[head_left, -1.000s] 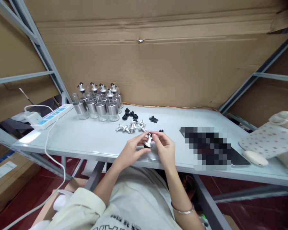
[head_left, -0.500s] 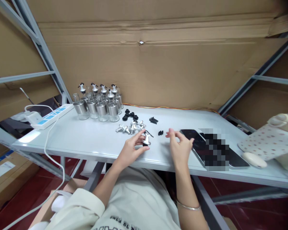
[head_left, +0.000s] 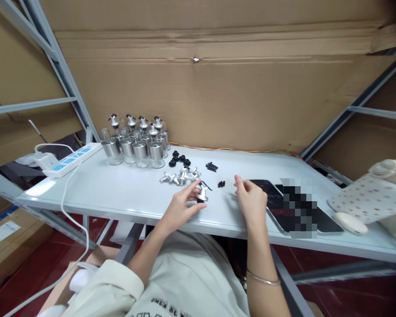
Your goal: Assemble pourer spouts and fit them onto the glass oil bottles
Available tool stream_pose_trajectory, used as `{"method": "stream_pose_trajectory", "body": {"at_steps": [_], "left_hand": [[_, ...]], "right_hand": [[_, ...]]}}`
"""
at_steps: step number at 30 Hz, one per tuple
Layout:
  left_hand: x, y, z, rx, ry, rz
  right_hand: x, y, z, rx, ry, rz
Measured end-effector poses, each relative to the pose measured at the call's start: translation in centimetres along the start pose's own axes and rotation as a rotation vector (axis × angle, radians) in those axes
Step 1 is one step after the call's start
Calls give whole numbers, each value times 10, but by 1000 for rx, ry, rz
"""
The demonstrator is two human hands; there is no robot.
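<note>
My left hand [head_left: 181,209] is closed on a silver bottle pourer [head_left: 202,192] with a black flap lever and a black base, held upright just above the table near its front edge. My right hand [head_left: 252,198] is to the right with its fingers curled in, thumb and forefinger close together; whatever is between them, if anything, cannot be seen. Between the hands and farther back is a small cluster of tiny black parts [head_left: 221,184]. Black levers [head_left: 211,166] lie behind them. Several silver pourer bodies [head_left: 183,176] and round black stoppers [head_left: 175,159] lie beyond my left hand.
Glass bottles with steel sleeves [head_left: 141,150], some topped with pourers, stand at the back left by a power strip [head_left: 73,160]. Two phones [head_left: 277,207], a pale oval object [head_left: 350,223] and a dotted container [head_left: 366,193] occupy the right side. Cardboard [head_left: 198,101] walls the back.
My right hand has shifted slightly to the right and its outer fingers have curled in from a spread position. My left hand still holds the pourer in about the same place.
</note>
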State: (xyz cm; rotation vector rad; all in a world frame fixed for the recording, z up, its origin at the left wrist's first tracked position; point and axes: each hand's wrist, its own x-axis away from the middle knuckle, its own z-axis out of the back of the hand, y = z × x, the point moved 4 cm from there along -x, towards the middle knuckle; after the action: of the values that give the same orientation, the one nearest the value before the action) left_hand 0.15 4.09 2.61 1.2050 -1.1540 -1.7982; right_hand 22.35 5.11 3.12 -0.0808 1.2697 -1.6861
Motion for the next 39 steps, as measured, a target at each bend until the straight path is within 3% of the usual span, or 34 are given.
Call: {"method": "stream_pose_trajectory", "body": {"at_steps": [5,10,15,18,25,32,39], "left_hand": [[0,-1,0,-10,-3,-13],[0,-2,-1,-7,-4,-11],[0,-1,-1,-4,-28,-15],[0,1,-3,14,-49,-16],[0,1,-3,22,-62,-11],[-1,-1,-2,70,-40,-21],[0,-1,-1,60,-45,-34]], "right_hand": [[8,-5,-2,36,8,10],[34,-31,-10,-46,4,112],[63,-59,-29,-378,-231,196],[69,-64,-32,-444,-277,229],[65,-51,-30,-550,-210,122],[66,-53,-28,-594,-200,156],[66,-48,-26,-645,-149,101]]}}
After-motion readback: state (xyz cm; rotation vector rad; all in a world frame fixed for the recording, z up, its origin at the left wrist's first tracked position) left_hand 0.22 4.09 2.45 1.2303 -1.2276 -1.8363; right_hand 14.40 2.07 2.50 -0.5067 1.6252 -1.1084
